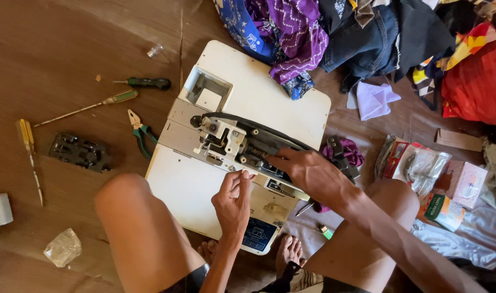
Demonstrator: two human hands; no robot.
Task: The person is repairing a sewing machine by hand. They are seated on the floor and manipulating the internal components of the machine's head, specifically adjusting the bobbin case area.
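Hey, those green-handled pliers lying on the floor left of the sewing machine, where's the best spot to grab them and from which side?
Probably by the two green handles, coming from above on the knee side. The pliers lie flat on the floor, jaws pointing away toward the screwdrivers, handles spread slightly toward the person. The handle ends sit close to the sewing machine base, so approach from the open left.

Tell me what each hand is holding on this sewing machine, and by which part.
Neither hand clearly grips anything. The left hand pinches at the front edge of the sewing machine, what's between the fingertips being too small to tell. The right hand rests fingertips on its exposed mechanism.
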